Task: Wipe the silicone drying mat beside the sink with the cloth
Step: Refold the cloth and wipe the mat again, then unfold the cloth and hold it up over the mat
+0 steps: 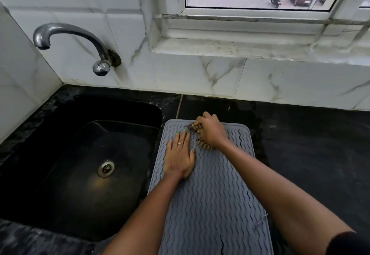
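Observation:
A grey silicone drying mat (212, 198) with wavy ridges lies on the black counter just right of the sink. My left hand (180, 156) rests flat on the mat's left side, fingers spread, a ring on one finger. My right hand (211, 131) is closed around a bunched striped brown cloth (204, 144) near the mat's far edge. Most of the cloth is hidden under that hand; bits stick out at the fingers and by the wrist.
A black sink (90, 166) with a metal drain (106, 168) lies to the left. A chrome tap (66, 40) comes out of the tiled wall above it. Black counter (310, 154) extends to the right. A window sill (240, 46) sits above the back wall.

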A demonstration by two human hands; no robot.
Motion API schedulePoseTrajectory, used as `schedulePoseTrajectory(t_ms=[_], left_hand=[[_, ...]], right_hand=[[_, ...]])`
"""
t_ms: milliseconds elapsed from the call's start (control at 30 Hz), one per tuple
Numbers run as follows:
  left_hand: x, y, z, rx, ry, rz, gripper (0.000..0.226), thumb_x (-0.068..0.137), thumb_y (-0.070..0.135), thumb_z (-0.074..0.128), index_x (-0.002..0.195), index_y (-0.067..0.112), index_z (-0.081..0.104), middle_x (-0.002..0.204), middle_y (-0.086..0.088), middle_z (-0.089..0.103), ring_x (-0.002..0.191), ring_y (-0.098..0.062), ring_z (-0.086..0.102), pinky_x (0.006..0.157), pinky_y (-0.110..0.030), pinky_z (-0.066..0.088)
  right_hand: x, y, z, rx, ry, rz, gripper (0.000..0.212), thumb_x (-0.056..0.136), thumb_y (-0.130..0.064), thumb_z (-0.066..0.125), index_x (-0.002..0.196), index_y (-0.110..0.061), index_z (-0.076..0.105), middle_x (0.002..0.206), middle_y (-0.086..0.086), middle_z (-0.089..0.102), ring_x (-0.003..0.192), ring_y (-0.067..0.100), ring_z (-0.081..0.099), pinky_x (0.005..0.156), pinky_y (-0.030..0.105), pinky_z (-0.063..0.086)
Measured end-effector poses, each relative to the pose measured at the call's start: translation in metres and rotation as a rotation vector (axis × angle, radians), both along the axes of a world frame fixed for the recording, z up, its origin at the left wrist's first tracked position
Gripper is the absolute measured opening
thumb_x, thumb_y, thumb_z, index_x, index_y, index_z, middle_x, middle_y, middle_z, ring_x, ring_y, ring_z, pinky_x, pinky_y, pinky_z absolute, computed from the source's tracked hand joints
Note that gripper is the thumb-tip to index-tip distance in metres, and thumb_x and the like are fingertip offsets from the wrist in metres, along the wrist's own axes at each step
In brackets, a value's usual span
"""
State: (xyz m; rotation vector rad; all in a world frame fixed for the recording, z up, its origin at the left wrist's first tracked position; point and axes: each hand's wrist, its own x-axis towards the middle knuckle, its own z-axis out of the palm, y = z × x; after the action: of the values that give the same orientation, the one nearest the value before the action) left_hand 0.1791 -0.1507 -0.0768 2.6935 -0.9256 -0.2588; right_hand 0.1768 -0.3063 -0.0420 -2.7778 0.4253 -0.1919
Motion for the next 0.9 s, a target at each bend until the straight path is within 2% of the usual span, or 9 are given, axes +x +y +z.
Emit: schedulePoseTrajectory(t_ms=[167, 300, 400, 500, 567, 633, 700, 800, 900], left_hand=[[0.003, 0.0, -0.004, 0.032, -0.025, -0.002, 0.061, 0.101, 0.039, 0.021, 0.153, 0.018, -0.004, 0.163, -0.002, -0.004, 0.15, -0.019, -0.006, 0.121, -0.039, -0.002], [0.003, 0.0, -0.007, 0.03, -0.031, -0.001, 0.061, 0.101, 0.037, 0.021, 0.153, 0.017, -0.004, 0.163, -0.002, -0.005, 0.15, -0.019, -0.007, 0.121, -0.038, -0.002], [0.005, 0.001, -0.007, 0.008, -0.009, -0.003, 0.06, 0.101, 0.038, 0.022, 0.153, 0.019, -0.002, 0.163, 0.0, -0.004, 0.15, -0.018, -0.006, 0.121, -0.038, -0.003], [0.012, 0.003, -0.001, 0.03, 0.053, -0.04, 0.06, 0.102, 0.04, 0.023, 0.153, 0.02, -0.001, 0.162, 0.0, -0.004, 0.15, -0.017, -0.006, 0.121, -0.037, -0.002], [0.019, 0.005, 0.009, 0.011, 0.149, -0.068, 0.058, 0.102, 0.038, 0.027, 0.154, 0.021, 0.009, 0.162, -0.001, 0.006, 0.15, -0.018, 0.004, 0.122, -0.037, 0.006], [0.021, 0.014, 0.028, -0.154, 0.307, -0.01, 0.052, 0.101, 0.035, 0.035, 0.15, 0.02, 0.025, 0.157, -0.004, 0.027, 0.144, -0.02, 0.028, 0.117, -0.034, 0.024], [0.022, 0.023, 0.049, -0.405, 0.468, 0.088, 0.044, 0.101, 0.031, 0.042, 0.144, 0.022, 0.037, 0.142, -0.006, 0.05, 0.124, -0.017, 0.052, 0.101, -0.027, 0.04], [0.026, 0.034, 0.09, -0.706, 0.626, 0.146, 0.037, 0.098, 0.028, 0.049, 0.133, 0.017, 0.05, 0.11, 0.001, 0.067, 0.09, -0.005, 0.066, 0.069, -0.013, 0.049], [0.015, 0.034, 0.145, -0.702, 0.792, -0.024, 0.029, 0.095, 0.044, 0.048, 0.117, 0.03, 0.059, 0.105, 0.009, 0.07, 0.085, 0.0, 0.068, 0.069, -0.015, 0.048]], right_hand=[[0.015, 0.019, 0.012, 0.129, -0.129, -0.366, 0.021, 0.084, -0.009, 0.06, 0.104, -0.016, 0.059, 0.116, 0.006, 0.05, 0.101, 0.027, 0.045, 0.074, 0.036, 0.045], [-0.028, 0.034, -0.005, 0.108, -0.125, -0.359, 0.011, 0.086, -0.017, 0.059, 0.095, -0.022, 0.062, 0.109, 0.0, 0.054, 0.098, 0.022, 0.051, 0.075, 0.037, 0.047], [-0.04, 0.023, -0.011, 0.005, -0.102, -0.372, 0.023, 0.088, -0.015, 0.056, 0.109, -0.02, 0.063, 0.115, 0.003, 0.056, 0.105, 0.024, 0.052, 0.079, 0.039, 0.047], [-0.014, 0.011, 0.005, -0.136, -0.074, -0.353, 0.022, 0.091, -0.013, 0.051, 0.111, -0.017, 0.061, 0.117, 0.005, 0.054, 0.107, 0.027, 0.049, 0.073, 0.035, 0.047], [-0.002, -0.001, 0.018, 0.017, 0.033, -0.399, 0.017, 0.091, -0.012, 0.052, 0.103, -0.014, 0.064, 0.115, 0.008, 0.058, 0.105, 0.029, 0.053, 0.076, 0.037, 0.048], [-0.003, -0.01, 0.033, 0.434, -0.001, -0.463, 0.01, 0.087, -0.011, 0.06, 0.095, -0.012, 0.066, 0.108, 0.011, 0.066, 0.101, 0.028, 0.06, 0.084, 0.038, 0.051], [-0.021, -0.012, 0.055, 0.753, -0.117, -0.416, 0.022, 0.082, -0.007, 0.068, 0.104, -0.01, 0.065, 0.106, 0.013, 0.067, 0.101, 0.027, 0.062, 0.085, 0.035, 0.051], [-0.064, -0.003, 0.092, 0.915, -0.16, -0.235, 0.047, 0.077, -0.006, 0.074, 0.118, -0.02, 0.055, 0.1, 0.005, 0.064, 0.092, 0.017, 0.063, 0.069, 0.025, 0.051], [-0.098, 0.017, 0.123, 0.915, -0.203, -0.106, 0.063, 0.074, -0.005, 0.076, 0.126, -0.026, 0.047, 0.1, 0.004, 0.058, 0.091, 0.017, 0.061, 0.071, 0.024, 0.049]])
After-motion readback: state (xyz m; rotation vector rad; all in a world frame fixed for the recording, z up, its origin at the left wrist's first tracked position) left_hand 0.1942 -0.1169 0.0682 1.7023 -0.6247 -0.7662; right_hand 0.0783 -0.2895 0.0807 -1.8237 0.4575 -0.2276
